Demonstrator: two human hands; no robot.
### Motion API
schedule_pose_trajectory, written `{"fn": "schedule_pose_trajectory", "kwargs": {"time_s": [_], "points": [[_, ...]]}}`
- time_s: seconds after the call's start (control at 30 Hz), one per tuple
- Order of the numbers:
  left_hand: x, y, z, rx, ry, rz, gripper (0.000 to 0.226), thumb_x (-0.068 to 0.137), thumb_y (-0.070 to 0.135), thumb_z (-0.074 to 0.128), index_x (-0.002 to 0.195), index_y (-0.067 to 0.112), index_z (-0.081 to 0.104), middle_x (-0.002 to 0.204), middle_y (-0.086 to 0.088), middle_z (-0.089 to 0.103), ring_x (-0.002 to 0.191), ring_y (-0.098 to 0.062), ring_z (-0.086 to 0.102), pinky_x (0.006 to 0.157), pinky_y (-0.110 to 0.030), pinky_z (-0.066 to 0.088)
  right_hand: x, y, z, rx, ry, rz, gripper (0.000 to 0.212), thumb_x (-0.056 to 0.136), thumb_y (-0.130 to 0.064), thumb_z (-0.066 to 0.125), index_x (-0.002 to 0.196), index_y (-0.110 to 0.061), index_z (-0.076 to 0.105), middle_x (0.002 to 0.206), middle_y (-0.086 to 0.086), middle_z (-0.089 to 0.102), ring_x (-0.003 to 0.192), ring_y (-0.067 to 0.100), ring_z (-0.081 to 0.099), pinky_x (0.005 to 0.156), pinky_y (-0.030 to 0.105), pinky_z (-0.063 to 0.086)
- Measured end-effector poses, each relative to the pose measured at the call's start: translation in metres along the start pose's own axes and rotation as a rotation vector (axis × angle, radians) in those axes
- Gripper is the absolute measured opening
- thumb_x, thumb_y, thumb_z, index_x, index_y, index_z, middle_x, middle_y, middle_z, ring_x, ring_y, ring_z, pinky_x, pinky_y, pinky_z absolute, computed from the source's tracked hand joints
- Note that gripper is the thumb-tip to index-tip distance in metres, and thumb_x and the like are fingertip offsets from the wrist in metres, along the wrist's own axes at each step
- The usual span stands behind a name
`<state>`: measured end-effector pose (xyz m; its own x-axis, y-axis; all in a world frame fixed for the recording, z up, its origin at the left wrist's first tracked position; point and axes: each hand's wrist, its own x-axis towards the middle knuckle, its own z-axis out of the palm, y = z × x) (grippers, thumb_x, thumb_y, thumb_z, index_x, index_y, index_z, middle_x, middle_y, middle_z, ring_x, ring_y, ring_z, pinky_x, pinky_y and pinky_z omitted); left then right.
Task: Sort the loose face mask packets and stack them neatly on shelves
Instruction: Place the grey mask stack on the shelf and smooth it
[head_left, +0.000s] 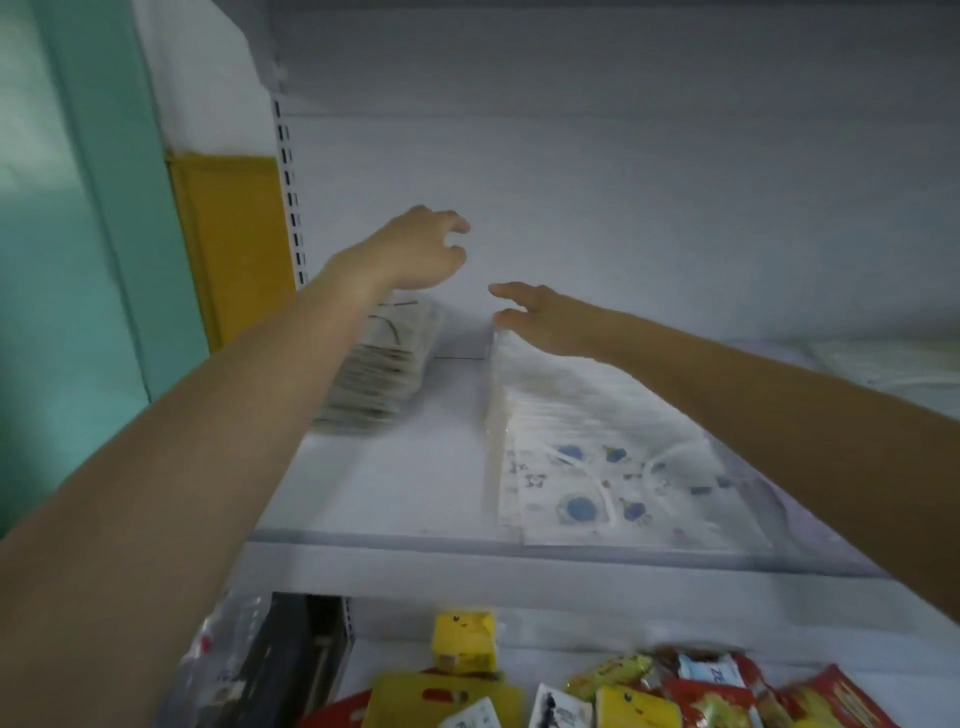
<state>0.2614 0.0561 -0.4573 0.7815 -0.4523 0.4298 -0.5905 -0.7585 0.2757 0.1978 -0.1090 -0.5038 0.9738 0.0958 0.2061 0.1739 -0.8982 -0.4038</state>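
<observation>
I am holding both hands deep inside the white shelf (395, 483), and neither is gripping anything. My left hand (421, 252) is hovering above the far end of the left stack of mask packets (382, 371). Its fingers (457, 223) are curling loosely with a gap between thumb and forefinger, pinching nothing. That stack is lying below the hand and slightly toward me, near the shelf's left upright, with its long axis running front to back.

My right hand (545, 319) is sitting lower, over the far end of the right stack of printed packets (597, 452). Its fingers (506, 291) are stretching out fairly straight and pointing left toward the bare strip between the two stacks. I cannot tell whether the thumb is touching the top packet or just clearing it. This stack is also running front to back, its near end reaching almost to the shelf's front lip.

I am judging the right hand nearer its pile, so squaring up that stack's far edge is looking like the easier move. The left hand would be needing to drop down and back.

Below, bright snack packets (717, 696) are lying on the lower shelf.
</observation>
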Motion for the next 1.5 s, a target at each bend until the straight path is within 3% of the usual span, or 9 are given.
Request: {"fn": "schedule_pose_trajectory", "kwargs": {"time_s": [0.27, 0.5, 0.63, 0.73, 0.9, 1.03, 1.13, 1.33, 1.5], "points": [[-0.067, -0.088, 0.01, -0.284, -0.207, -0.4, 0.042, 0.095, 0.033, 0.048, 0.136, 0.039, 0.045, 0.15, 0.008, 0.033, 0.132, -0.013, 0.032, 0.105, -0.037, 0.026, 0.021, -0.067, 0.064, 0.574, -0.179, 0.187, 0.065, 0.093, -0.053, 0.042, 0.148, -0.036, 0.011, 0.154, 0.0, 0.02, 0.132, 0.03, 0.035, 0.095, 0.037, 0.042], [-0.081, -0.096, 0.032, -0.598, -0.235, -0.46, 0.015, 0.095, 0.04, 0.042, 0.1, 0.044, 0.056, 0.11, 0.007, 0.055, 0.102, -0.018, 0.055, 0.103, -0.045, 0.039, 0.041, -0.077, 0.087, 0.693, -0.178, 0.283, 0.008, 0.093, -0.029, 0.044, 0.095, -0.024, 0.049, 0.097, 0.002, 0.052, 0.077, 0.016, 0.055, 0.056, 0.027, 0.051], [-0.082, -0.1, 0.036, -0.66, -0.176, -0.473, 0.019, 0.095, 0.038, 0.043, 0.109, 0.042, 0.056, 0.106, 0.01, 0.054, 0.104, -0.017, 0.053, 0.104, -0.044, 0.038, 0.049, -0.079, 0.092, 0.913, -0.274, 0.417, 0.016, 0.089, -0.027, 0.046, 0.079, -0.016, 0.052, 0.079, 0.005, 0.057, 0.072, 0.02, 0.056, 0.068, 0.028, 0.048], [-0.083, -0.1, 0.037, -0.735, -0.145, -0.467, 0.017, 0.095, 0.032, 0.043, 0.081, 0.035, 0.052, 0.094, 0.005, 0.057, 0.094, -0.018, 0.058, 0.098, -0.044, 0.044, 0.051, -0.084, 0.092, 0.982, -0.291, 0.467, 0.021, 0.088, -0.028, 0.046, 0.073, -0.015, 0.051, 0.072, 0.004, 0.057, 0.067, 0.019, 0.055, 0.068, 0.027, 0.045], [-0.085, -0.098, 0.039, -0.838, -0.07, -0.471, 0.018, 0.093, 0.026, 0.046, 0.076, 0.032, 0.051, 0.085, 0.004, 0.057, 0.078, -0.014, 0.059, 0.076, -0.032, 0.05, 0.052, -0.084, 0.093, 1.064, -0.297, 0.468, 0.021, 0.085, -0.026, 0.048, 0.071, -0.012, 0.054, 0.07, 0.006, 0.059, 0.067, 0.022, 0.057, 0.071, 0.028, 0.047], [-0.083, -0.099, 0.047, -0.779, 0.011, -0.445, 0.034, 0.091, 0.033, 0.05, 0.125, 0.032, 0.054, 0.109, 0.007, 0.053, 0.098, -0.015, 0.056, 0.081, -0.03, 0.046, 0.051, -0.08, 0.094, 1.142, -0.29, 0.419, 0.02, 0.085, -0.024, 0.047, 0.07, -0.011, 0.054, 0.066, 0.007, 0.06, 0.065, 0.023, 0.058, 0.067, 0.027, 0.049], [-0.083, -0.095, 0.049, -0.749, 0.044, -0.422, 0.044, 0.091, 0.036, 0.051, 0.134, 0.03, 0.047, 0.117, 0.006, 0.05, 0.104, -0.016, 0.052, 0.081, -0.03, 0.042, 0.05, -0.076, 0.091, 1.183, -0.267, 0.4, 0.017, 0.084, -0.022, 0.047, 0.071, -0.013, 0.052, 0.067, 0.007, 0.058, 0.065, 0.022, 0.058, 0.067, 0.027, 0.049], [-0.083, -0.094, 0.041, -1.073, -0.146, -0.526, 0.003, 0.089, 0.023, 0.058, 0.09, 0.021, 0.06, 0.084, -0.003, 0.067, 0.074, -0.02, 0.066, 0.065, -0.028, 0.053, 0.048, -0.069, 0.088, 1.249, -0.278, 0.413, 0.017, 0.088, -0.02, 0.047, 0.074, -0.012, 0.052, 0.071, 0.008, 0.058, 0.064, 0.022, 0.058, 0.066, 0.028, 0.048], [-0.087, -0.1, 0.036, -1.18, -0.19, -0.609, 0.014, 0.09, 0.028, 0.058, 0.082, 0.018, 0.064, 0.069, -0.004, 0.069, 0.061, -0.019, 0.068, 0.053, -0.026, 0.055, 0.044, -0.064, 0.085, 1.201, -0.347, 0.365, 0.015, 0.089, -0.02, 0.045, 0.077, -0.015, 0.052, 0.064, 0.005, 0.062, 0.06, 0.019, 0.059, 0.061, 0.027, 0.046]]}}
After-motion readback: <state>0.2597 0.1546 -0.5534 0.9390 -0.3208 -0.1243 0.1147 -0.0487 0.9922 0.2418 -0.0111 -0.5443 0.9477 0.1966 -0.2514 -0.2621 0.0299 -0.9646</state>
